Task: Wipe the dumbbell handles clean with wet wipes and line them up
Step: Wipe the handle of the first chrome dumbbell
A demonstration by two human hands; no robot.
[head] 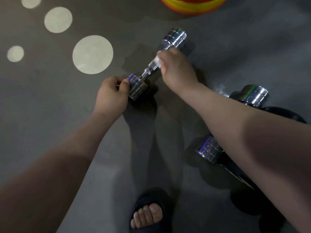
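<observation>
Dumbbell (156,64): laid aslant on the floor (50,101), centre.
Wipe (157,61): clenched by right hand (176,69) round the far handle end.
Left hand (111,95): near head pinched, steadied.
Advice: strokes are best run full length while rolling is checked.
Second dumbbell (232,125): right, partly hidden.

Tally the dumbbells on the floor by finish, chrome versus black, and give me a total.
Chrome dumbbells: 2, the one being wiped and the one under the right forearm.
Black dumbbells: at least 1, partly hidden by the arm; any more I cannot tell apart.
Total: at least 3.
</observation>
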